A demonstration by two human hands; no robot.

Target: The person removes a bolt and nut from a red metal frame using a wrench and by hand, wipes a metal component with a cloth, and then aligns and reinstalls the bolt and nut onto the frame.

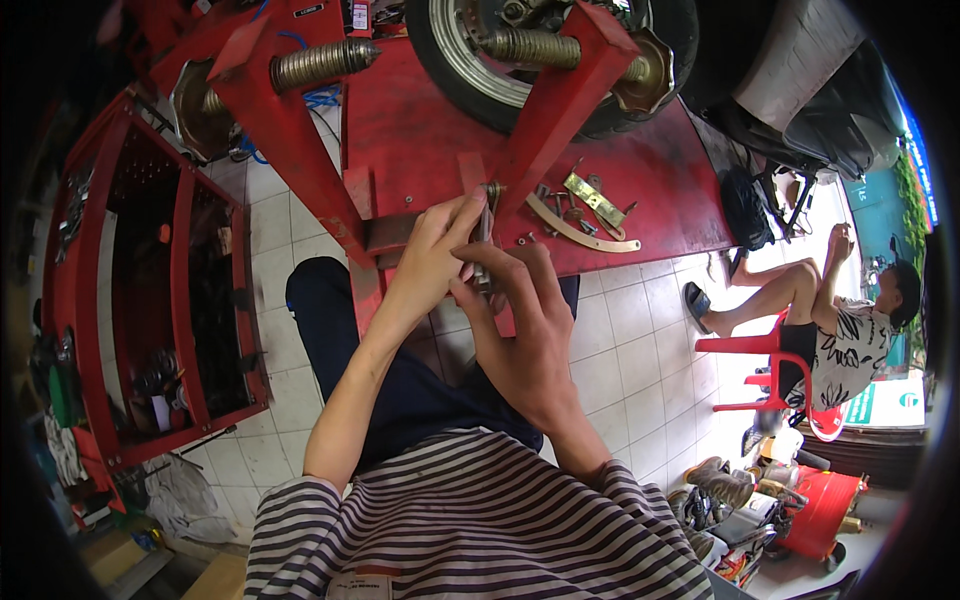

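The person's bare left hand (pixel 432 250) stretches forward; just beside it, I see the bare right hand (pixel 522 325), fingers bent inward.

Striped shirt (pixel 480 525), short sleeves (pixel 297 520), navy trousers (pixel 395 420)

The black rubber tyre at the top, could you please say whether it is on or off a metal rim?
On: the black rubber tyre visibly encircles a silver metal rim.

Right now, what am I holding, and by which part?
A slim metal piece, apparently: your left hand at its far part, your right hand at its near part. Fingers hide the exact grip.
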